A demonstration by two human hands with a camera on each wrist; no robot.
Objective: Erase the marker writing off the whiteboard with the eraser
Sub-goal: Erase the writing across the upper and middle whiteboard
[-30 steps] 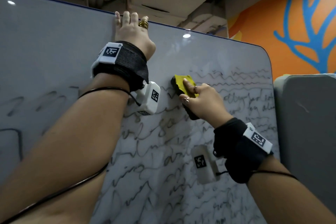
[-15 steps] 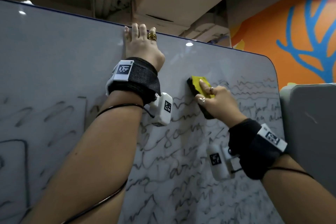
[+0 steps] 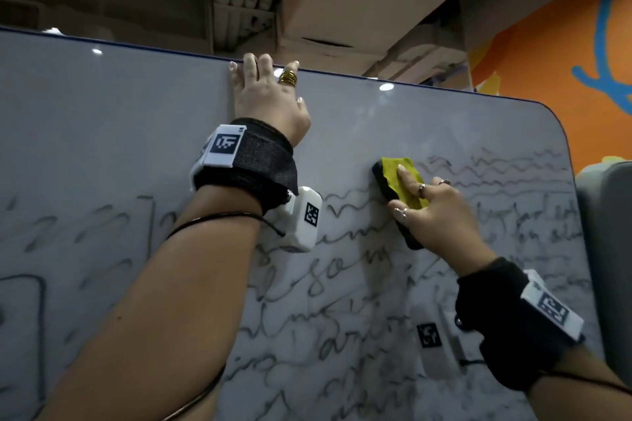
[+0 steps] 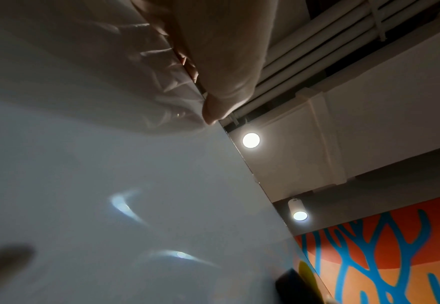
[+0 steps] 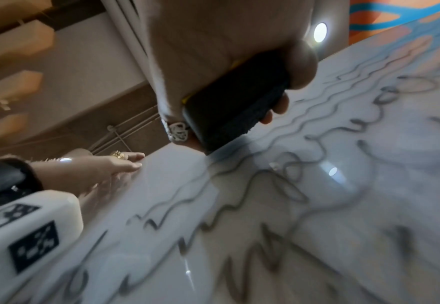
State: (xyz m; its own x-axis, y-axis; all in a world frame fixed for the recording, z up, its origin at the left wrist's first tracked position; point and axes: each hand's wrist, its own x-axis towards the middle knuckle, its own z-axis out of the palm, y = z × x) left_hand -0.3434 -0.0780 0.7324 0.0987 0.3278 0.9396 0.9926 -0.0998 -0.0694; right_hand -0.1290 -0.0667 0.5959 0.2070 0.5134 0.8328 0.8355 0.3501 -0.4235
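Sliding rightward along the top lines of writing (image 3: 506, 164), the right hand (image 3: 434, 215) is clasping the eraser (image 3: 400, 195) flat against the whiteboard (image 3: 393, 120) at centre-right, while the left hand (image 3: 266, 96) is staying flat-fingered at the top edge, leaving most scribbles uncleared.

Dim room, ceiling spotlights (image 4: 251, 140) glaring on whiteboard (image 3: 102, 113), wrist views blurred

Right hand (image 3: 436, 212) with the yellow-topped black foam eraser (image 3: 400, 193) has slid right along the glossy white whiteboard (image 3: 136, 120), from near the left wrist's white camera box (image 3: 301, 222) to the start of the wavy black marker lines (image 3: 496, 164). Head view shifted: board and both arms sit lower and further right, more ceiling shows.
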